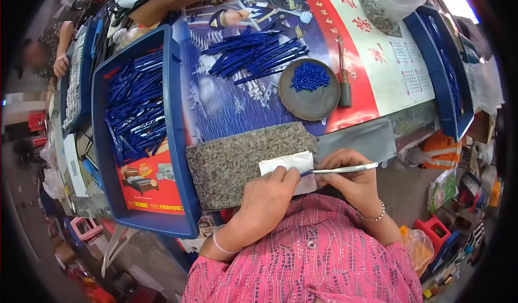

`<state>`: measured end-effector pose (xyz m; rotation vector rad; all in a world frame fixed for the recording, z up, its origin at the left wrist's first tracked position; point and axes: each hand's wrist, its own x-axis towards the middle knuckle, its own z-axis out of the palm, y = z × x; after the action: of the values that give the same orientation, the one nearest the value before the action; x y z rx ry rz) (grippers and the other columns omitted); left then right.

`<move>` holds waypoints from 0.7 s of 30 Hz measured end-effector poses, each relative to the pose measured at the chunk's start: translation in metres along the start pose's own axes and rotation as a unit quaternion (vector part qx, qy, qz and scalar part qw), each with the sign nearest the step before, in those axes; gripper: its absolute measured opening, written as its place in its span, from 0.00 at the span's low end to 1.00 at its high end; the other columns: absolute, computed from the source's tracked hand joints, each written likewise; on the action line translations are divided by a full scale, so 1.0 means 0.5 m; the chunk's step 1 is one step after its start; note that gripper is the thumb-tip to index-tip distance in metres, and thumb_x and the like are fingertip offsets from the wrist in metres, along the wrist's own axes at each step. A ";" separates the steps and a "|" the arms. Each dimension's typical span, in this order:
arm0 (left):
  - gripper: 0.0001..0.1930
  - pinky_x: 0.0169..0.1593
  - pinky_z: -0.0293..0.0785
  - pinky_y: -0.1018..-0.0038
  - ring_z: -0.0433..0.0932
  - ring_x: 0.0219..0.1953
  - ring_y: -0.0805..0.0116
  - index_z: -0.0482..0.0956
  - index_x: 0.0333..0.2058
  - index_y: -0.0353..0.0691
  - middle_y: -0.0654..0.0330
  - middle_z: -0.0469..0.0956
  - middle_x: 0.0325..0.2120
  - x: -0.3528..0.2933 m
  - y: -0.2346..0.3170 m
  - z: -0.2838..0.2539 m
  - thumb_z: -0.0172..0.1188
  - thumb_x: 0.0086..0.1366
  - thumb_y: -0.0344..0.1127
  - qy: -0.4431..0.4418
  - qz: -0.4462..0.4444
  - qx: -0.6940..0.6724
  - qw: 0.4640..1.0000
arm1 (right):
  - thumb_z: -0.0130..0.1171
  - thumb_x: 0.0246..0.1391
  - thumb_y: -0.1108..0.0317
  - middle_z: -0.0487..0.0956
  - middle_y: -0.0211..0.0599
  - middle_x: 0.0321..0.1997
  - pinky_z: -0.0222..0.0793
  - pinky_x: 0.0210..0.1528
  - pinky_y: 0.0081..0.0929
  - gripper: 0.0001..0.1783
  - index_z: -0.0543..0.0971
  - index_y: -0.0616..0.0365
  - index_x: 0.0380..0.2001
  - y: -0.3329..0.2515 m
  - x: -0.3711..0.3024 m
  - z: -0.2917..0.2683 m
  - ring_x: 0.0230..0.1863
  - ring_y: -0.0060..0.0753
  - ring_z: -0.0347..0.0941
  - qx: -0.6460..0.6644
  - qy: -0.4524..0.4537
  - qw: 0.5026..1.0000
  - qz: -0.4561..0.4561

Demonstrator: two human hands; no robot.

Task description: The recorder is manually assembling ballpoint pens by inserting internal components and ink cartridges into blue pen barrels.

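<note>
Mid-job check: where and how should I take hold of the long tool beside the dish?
Probably best by the tool's dark handle, coming from the right: the handle is its thickest part and points toward the person, while the dish crowds its left. The thin shaft offers less to hold.

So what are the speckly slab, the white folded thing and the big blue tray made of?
The slab looks like stone, maybe granite: grey with grainy specks. The folded thing seems matte paper or cloth, going by its creases. The tray looks like smooth plastic: even colour, rounded rim.
</note>
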<state>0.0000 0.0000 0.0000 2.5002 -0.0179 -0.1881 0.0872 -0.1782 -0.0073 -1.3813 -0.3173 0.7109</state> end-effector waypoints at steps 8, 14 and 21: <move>0.08 0.23 0.69 0.62 0.74 0.23 0.54 0.66 0.27 0.38 0.55 0.70 0.21 -0.003 -0.017 -0.009 0.56 0.56 0.31 -0.002 0.000 -0.008 1.000 | 0.59 0.49 0.78 0.74 0.44 0.29 0.71 0.29 0.20 0.08 0.69 0.66 0.29 0.022 0.010 0.017 0.27 0.26 0.72 -0.017 0.015 1.000 0.020; 0.07 0.25 0.72 0.63 0.76 0.26 0.55 0.67 0.31 0.37 0.54 0.70 0.23 0.000 -0.015 -0.017 0.51 0.51 0.25 -0.043 0.002 -0.006 0.999 | 0.61 0.48 0.76 0.76 0.33 0.28 0.65 0.27 0.17 0.07 0.72 0.62 0.29 0.039 0.010 0.021 0.27 0.16 0.69 -0.020 0.017 0.999 0.024; 0.08 0.23 0.69 0.63 0.75 0.23 0.54 0.67 0.27 0.38 0.55 0.70 0.22 0.004 -0.014 -0.013 0.57 0.57 0.32 -0.026 -0.010 -0.007 1.000 | 0.61 0.48 0.75 0.76 0.31 0.26 0.65 0.26 0.17 0.07 0.72 0.62 0.28 0.047 0.017 0.025 0.26 0.15 0.69 -0.019 0.017 0.999 0.033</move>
<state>0.0024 0.0093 0.0006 2.4814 -0.0118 -0.2601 0.0797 -0.1627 -0.0290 -1.4442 -0.2609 0.7389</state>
